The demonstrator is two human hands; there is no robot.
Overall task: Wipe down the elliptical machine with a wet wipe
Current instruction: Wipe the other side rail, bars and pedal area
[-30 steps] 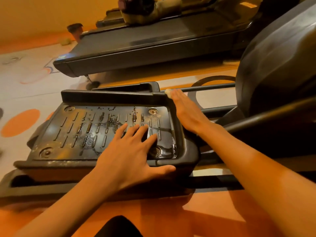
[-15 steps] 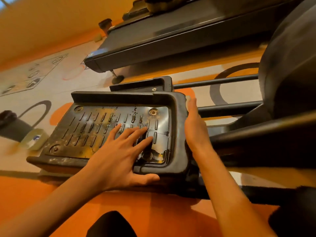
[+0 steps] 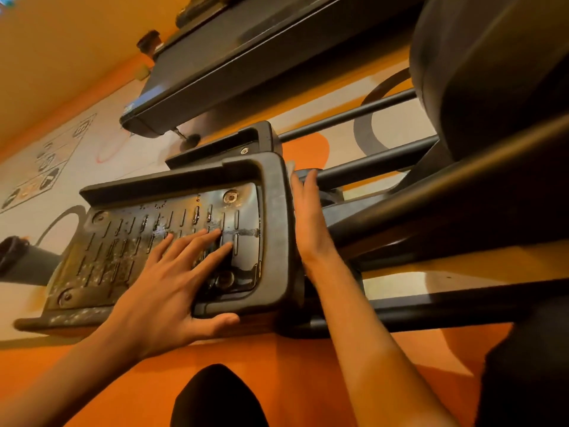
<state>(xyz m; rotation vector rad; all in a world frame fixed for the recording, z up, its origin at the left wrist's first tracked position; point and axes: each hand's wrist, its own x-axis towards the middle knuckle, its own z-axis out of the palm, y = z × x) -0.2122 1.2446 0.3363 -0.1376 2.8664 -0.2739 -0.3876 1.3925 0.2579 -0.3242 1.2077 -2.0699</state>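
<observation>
The elliptical's black foot pedal (image 3: 274,211) fills the middle of the head view, its ribbed tread wet and shiny. My left hand (image 3: 172,288) lies flat on the tread with fingers spread and the thumb over the near rim. My right hand (image 3: 308,220) presses flat against the outer right wall of the pedal, fingers straight. A sliver of the pale wet wipe (image 3: 291,167) shows past its fingertips, between palm and pedal; the rest is hidden. The elliptical's dark flywheel housing (image 3: 492,72) rises at the upper right.
Black rails and crank bars (image 3: 369,167) run right from the pedal toward the housing. A treadmill deck (image 3: 246,57) lies beyond on the patterned orange and white floor. A dark cylinder (image 3: 18,257) sits at the left edge. My dark-clad knee (image 3: 215,399) is at the bottom.
My right hand has slid from the pedal's far right corner toward me along the outer right wall. My left hand stays flat on the tread. The camera has tilted and moved closer.
</observation>
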